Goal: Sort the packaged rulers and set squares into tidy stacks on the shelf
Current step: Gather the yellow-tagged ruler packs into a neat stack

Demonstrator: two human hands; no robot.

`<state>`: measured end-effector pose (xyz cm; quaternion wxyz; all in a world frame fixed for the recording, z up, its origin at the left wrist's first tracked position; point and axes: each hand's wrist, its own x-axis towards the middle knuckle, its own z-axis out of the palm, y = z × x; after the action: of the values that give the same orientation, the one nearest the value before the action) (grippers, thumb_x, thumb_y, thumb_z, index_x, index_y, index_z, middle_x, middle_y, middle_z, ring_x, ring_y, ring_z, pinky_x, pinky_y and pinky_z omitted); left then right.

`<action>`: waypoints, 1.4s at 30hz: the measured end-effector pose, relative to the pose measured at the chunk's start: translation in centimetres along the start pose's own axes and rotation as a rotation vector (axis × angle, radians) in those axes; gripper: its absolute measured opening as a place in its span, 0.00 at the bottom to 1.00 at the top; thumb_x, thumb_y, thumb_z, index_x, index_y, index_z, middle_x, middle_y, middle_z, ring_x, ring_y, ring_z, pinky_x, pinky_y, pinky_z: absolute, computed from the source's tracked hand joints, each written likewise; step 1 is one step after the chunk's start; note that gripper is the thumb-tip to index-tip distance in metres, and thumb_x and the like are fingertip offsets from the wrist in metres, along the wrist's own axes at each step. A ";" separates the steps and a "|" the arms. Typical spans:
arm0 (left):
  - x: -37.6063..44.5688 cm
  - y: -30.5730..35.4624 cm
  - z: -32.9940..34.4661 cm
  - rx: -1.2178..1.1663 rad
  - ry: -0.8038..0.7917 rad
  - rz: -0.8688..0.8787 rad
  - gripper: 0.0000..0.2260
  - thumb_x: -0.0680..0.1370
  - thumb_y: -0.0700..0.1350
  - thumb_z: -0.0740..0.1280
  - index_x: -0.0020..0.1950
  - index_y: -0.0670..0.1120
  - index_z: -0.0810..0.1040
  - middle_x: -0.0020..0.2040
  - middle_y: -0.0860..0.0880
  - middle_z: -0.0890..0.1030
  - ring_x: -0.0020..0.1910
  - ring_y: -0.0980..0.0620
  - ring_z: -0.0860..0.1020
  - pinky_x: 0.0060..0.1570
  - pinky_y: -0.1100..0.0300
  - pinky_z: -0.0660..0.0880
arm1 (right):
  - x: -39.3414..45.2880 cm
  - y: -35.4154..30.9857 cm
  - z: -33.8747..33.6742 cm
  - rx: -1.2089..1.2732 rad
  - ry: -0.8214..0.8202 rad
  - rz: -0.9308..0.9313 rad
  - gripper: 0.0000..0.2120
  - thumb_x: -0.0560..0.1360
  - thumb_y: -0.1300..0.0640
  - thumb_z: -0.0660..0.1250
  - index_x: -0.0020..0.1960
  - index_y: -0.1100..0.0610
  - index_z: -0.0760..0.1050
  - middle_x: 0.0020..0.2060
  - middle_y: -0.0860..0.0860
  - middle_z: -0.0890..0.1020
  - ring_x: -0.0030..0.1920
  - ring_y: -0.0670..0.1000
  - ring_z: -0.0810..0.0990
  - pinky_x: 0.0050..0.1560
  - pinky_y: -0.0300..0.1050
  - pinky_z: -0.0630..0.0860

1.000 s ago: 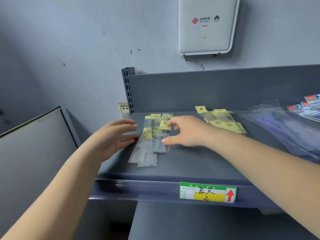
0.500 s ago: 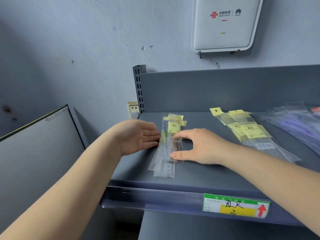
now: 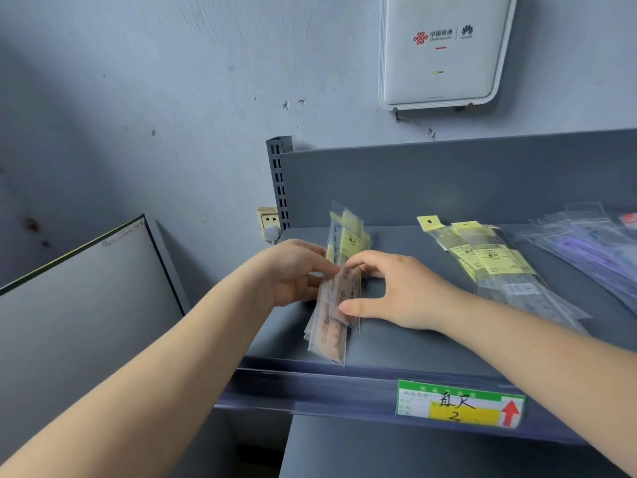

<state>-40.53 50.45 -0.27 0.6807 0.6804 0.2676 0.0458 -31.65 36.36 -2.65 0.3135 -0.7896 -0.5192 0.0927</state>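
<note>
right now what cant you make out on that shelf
- Head view: the left hand's fingertips, hidden behind the ruler bundle that both hands hold.
- Print on the bundle's yellow labels: too small and blurred.
- Clear packets at far right: cut off by the frame edge, contents unclear.
- Small print on the shelf tag: blurred.
- How many rulers the right hand presses: they overlap.
</note>
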 end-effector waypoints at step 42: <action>-0.7 1.8 13.2 -0.173 0.077 0.491 0.11 0.72 0.32 0.69 0.51 0.44 0.79 0.40 0.49 0.85 0.33 0.55 0.81 0.38 0.58 0.74 | -8.4 5.9 -9.4 0.260 0.510 0.074 0.13 0.66 0.47 0.74 0.47 0.49 0.76 0.29 0.44 0.79 0.27 0.37 0.74 0.36 0.36 0.72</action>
<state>-34.93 38.36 0.70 0.6940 0.6621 0.1154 0.2582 -26.45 23.64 -0.28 0.5290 -0.7589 -0.3783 -0.0318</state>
